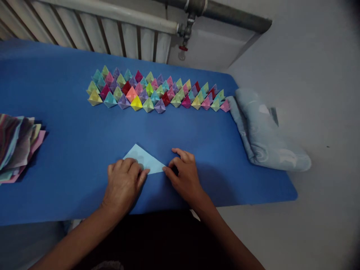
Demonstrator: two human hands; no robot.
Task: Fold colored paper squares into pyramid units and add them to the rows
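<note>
A light blue sheet of origami paper (146,159), folded into a triangle, lies on the blue table with its long edge toward me. My left hand (123,180) holds the paper's left part down, fingers curled over it and thumb along the lower edge. At the right corner, my right hand (184,174) pinches the paper's tip between thumb and index finger, its other fingers loosely bent. The left corner is hidden beneath my left hand.
Beyond the paper, several rows of colourful folded paper pieces (148,105) stand on the blue table (70,150). To the left lies a stack of coloured paper sheets (21,150). A folded grey-blue cloth (264,131) rests at the right edge. A radiator (112,33) lines the back.
</note>
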